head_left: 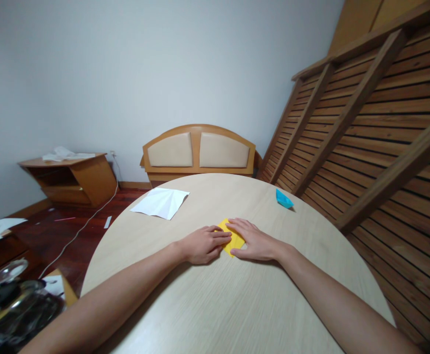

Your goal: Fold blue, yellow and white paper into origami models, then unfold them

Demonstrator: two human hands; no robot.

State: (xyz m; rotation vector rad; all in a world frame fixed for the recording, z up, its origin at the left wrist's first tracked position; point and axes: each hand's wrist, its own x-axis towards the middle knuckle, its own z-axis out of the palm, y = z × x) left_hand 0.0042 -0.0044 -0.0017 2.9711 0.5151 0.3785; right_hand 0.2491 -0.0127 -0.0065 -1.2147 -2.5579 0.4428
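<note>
left hand (203, 244): palm down, fingers extended flat | right hand (254, 241): palm down, flat | forearms converging

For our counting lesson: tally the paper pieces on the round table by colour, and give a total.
Yellow: 1, the yellow paper under the left hand and right hand
White: 1, the white paper
Blue: 1, the blue paper
Total: 3

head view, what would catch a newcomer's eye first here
Both hands press a yellow paper flat at the middle of the round table, the left hand and right hand meeting over it. Farther off lie a blue paper boat on the right and a creased white sheet on the left.
</note>
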